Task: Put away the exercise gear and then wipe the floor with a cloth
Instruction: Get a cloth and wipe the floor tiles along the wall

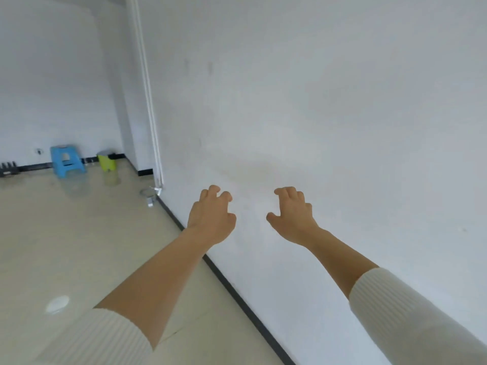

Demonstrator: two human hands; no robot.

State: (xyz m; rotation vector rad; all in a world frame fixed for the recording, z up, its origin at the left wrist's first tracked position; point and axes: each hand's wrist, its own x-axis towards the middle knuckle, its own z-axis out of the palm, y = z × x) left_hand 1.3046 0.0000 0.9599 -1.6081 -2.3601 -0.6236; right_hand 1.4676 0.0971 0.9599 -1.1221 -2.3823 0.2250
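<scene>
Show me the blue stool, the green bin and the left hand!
blue stool (69, 165), head view, on its front.
green bin (106, 162), head view, on its body.
left hand (212, 217), head view, on its back.

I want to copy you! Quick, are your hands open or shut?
Left hand: open, loosely curled, holding nothing.
Right hand: open, loosely curled, holding nothing.

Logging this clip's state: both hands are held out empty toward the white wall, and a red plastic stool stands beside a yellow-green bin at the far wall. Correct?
No. The head view shows the stool is blue, not red. The rest holds: left hand and right hand are held out empty toward the white wall, and the stool stands beside the yellow-green bin.
</scene>
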